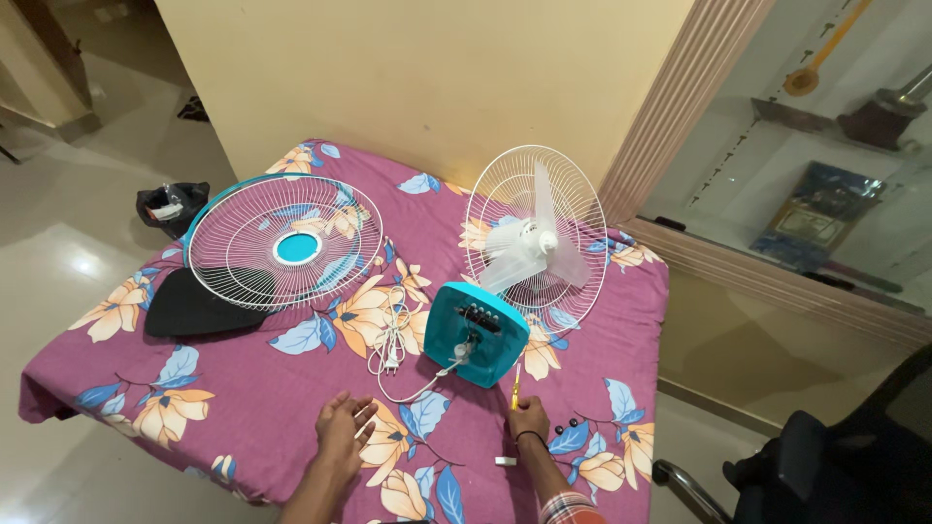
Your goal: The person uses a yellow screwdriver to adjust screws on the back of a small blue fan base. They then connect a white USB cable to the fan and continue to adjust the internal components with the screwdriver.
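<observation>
- My right grip (529,417) is clamped on a yellow screwdriver (515,386); my left hand (345,425) rests open, empty, on the surface (243,408).
- Fan (505,281) lies beyond the screwdriver, front guard (284,243) already off; blades remain mounted.

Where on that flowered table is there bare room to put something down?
The widest free patch is the near-left cloth, bordered by the black piece, the white cord and the left hand. It is crowded around the teal fan base, the right hand with its yellow tool, and the small black knobs.
</observation>
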